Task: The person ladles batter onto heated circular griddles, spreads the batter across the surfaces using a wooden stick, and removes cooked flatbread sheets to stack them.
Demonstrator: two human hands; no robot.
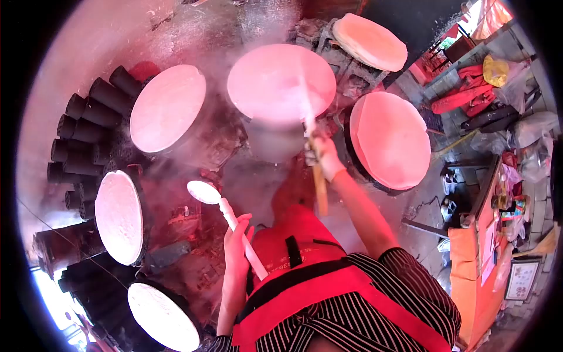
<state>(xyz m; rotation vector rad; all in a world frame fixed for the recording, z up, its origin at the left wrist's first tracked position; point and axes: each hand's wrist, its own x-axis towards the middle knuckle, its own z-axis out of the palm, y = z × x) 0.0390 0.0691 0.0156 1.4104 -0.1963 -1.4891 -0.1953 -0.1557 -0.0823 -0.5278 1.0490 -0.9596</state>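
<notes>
The central round griddle [264, 82], pale on its surface, lies just beyond the right hand [319, 154]. The right hand is closed around a long-handled tool [320, 190]; its far end, motion-blurred, extends over the griddle. The left hand [236, 243] grips the handle of a ladle [204, 192], whose white-coated bowl lies forward and left of that hand. Farther left of the ladle, a pale disc [119, 217] stands near stacked dark cylinders [85, 135]. Right of the right hand, pale round sheets [393, 141] overlap on a dark round base.

Our smoky cooking workshop
We see round griddles [281, 82] ringed around us, steam, stacked dark cylinders [88, 132], grimy walls [111, 41] and an orange-covered desk [464, 258].
</notes>
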